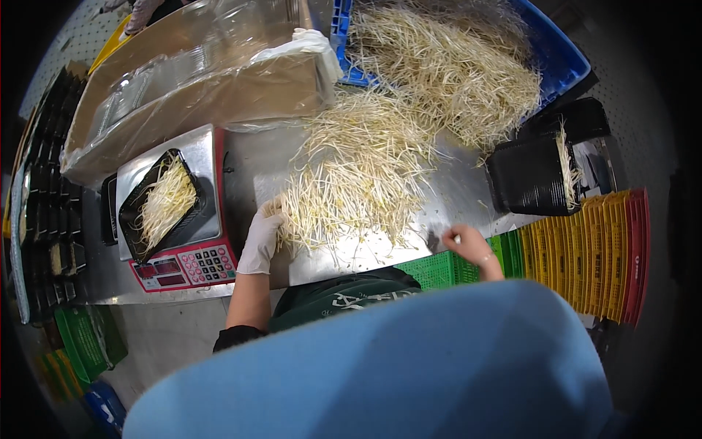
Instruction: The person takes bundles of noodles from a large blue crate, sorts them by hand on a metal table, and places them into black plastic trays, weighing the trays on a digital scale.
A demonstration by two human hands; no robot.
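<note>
A loose heap of bean sprouts [356, 181] lies on the steel tabletop [255, 159]. My left hand [263, 236], in a white glove, touches the heap's left edge; its fingertips are partly among the sprouts, so a grip cannot be told. Bare and with curled fingers, my right hand [465, 242] is over the table's front edge, right of the heap; whether it holds anything is unclear. On the red and silver digital scale [211, 263] rests a black plastic tray [192, 217] with sprouts in it. More sprouts spill from a blue crate [565, 60] at the back.
A plastic-lined cardboard box [219, 99] with clear containers stands behind the scale. Black trays [529, 175] are at the right, others [52, 192] stacked far left. Yellow and red crates [587, 258] stand beyond the front edge at right. Another person's arm [142, 16] shows at the top left.
</note>
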